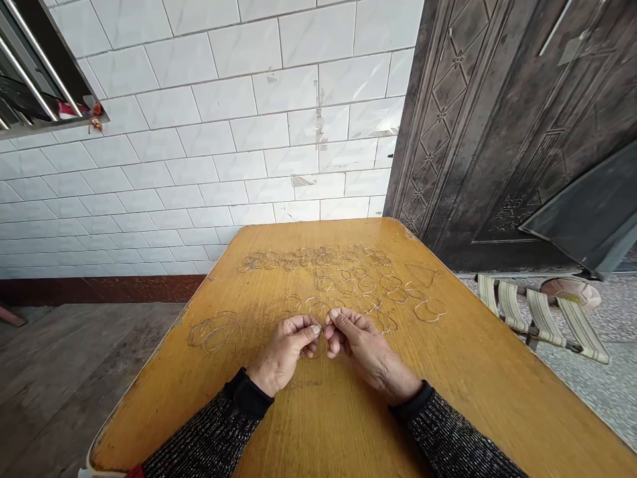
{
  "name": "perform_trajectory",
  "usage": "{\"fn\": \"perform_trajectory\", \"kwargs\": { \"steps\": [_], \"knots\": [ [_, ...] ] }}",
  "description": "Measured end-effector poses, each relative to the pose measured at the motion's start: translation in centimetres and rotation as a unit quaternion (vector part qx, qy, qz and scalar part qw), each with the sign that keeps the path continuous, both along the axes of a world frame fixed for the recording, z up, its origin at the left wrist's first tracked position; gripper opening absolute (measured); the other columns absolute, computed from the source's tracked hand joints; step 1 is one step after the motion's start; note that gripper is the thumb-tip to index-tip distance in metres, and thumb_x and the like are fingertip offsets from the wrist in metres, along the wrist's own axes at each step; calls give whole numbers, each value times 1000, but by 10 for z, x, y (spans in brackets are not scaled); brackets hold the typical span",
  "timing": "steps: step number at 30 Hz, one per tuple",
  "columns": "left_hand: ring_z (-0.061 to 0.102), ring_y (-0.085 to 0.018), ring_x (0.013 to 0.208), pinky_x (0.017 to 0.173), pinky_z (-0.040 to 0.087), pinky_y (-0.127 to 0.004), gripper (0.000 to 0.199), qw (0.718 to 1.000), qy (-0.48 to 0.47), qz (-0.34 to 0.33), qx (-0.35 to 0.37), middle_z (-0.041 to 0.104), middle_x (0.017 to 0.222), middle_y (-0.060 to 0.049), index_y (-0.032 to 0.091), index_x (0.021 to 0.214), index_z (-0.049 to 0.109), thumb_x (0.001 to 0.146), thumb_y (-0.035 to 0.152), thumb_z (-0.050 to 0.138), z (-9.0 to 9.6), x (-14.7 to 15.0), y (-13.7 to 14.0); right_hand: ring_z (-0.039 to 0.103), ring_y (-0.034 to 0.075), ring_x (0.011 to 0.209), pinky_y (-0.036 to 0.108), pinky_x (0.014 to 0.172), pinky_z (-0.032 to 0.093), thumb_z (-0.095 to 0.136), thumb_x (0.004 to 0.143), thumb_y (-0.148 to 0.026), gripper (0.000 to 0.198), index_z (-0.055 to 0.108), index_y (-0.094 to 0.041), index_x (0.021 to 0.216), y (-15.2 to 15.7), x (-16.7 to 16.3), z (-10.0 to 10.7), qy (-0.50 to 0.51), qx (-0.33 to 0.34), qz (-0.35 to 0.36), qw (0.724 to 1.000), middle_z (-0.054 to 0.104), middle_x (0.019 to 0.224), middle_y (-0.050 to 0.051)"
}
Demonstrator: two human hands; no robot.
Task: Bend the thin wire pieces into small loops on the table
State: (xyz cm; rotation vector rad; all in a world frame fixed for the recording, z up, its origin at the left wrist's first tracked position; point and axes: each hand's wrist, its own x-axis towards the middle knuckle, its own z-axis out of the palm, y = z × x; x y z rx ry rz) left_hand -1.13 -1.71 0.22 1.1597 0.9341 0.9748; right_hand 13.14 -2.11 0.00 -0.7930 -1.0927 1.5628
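My left hand (293, 345) and my right hand (361, 345) meet over the middle of the wooden table (338, 425), thumbs and forefingers pinched close together. Between them is a thin wire loop (318, 307), part of which shows above the fingertips; the exact grip on it is partly hidden. Just beyond my hands lie several thin wire rings (346, 283), spread in loose rows. A tangled bunch of wire rings (213, 335) rests to the left of my left hand. At the right end of the rows is a single ring (430, 309).
A white tiled wall (239, 133) stands behind the table's far edge. To the right are a dark patterned metal door (497, 133) and a folding stool with striped webbing (540, 312). A barred window (40, 66) is at upper left.
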Motion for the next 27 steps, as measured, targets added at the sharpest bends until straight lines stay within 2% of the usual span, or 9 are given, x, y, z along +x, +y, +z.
{"fn": "perform_trajectory", "kwargs": {
  "steps": [4, 7, 10, 13, 18, 21, 27],
  "knots": [
    [44, -8, 54, 53, 32, -22, 21, 996, 23, 75, 42, 50, 58, 2, 15, 67, 55, 69, 35, 63, 3, -2, 3, 45, 7, 38, 19, 42, 34, 47, 80, -48, 34, 49, -17, 68, -3, 0, 2, -173, 90, -29, 980, 49, 46, -5],
    [45, -8, 55, 51, 32, -21, 22, 993, 15, 112, 41, 51, 60, 2, 16, 69, 54, 68, 35, 64, 4, -4, 5, 40, 6, 35, 19, 40, 30, 47, 81, -43, 33, 47, -17, 61, -3, -2, -1, -269, 104, -1, 957, 45, 41, -6],
    [48, -9, 58, 52, 34, -20, 22, 994, 16, 100, 34, 53, 64, 1, 16, 72, 55, 68, 36, 64, 4, -5, 4, 40, 6, 35, 18, 40, 30, 44, 82, -39, 33, 45, -17, 57, -3, -4, -3, -283, 99, 17, 954, 45, 42, -6],
    [50, -9, 61, 52, 36, -20, 23, 996, 14, 81, 29, 54, 68, 0, 15, 75, 57, 69, 36, 64, 5, -5, 3, 40, 6, 36, 19, 41, 31, 41, 83, -35, 31, 45, -18, 57, -3, -5, -1, -294, 105, 1, 950, 45, 43, -5],
    [53, -11, 68, 54, 39, -21, 29, 997, -2, 71, 1, 57, 80, -3, 15, 88, 60, 65, 31, 67, 8, -7, 3, 38, 8, 41, 20, 44, 28, 43, 81, -29, 27, 45, -18, 56, -4, -4, -1, -373, 155, -55, 913, 42, 42, -5],
    [56, -13, 74, 57, 41, -22, 35, 999, -6, 53, -11, 58, 90, -5, 17, 97, 58, 65, 27, 67, 8, -9, 4, 38, 8, 43, 21, 44, 27, 42, 81, -27, 25, 45, -18, 58, -2, -3, -6, -380, 175, -78, 905, 43, 46, -4],
    [56, -13, 74, 58, 41, -22, 27, 998, 34, 44, -14, 60, 89, -6, 16, 91, 60, 67, 28, 65, 6, -13, 5, 37, 8, 43, 21, 44, 25, 41, 80, -25, 24, 42, -19, 57, 0, -2, -10, -383, 197, -89, 898, 40, 47, -4]
  ]
}}
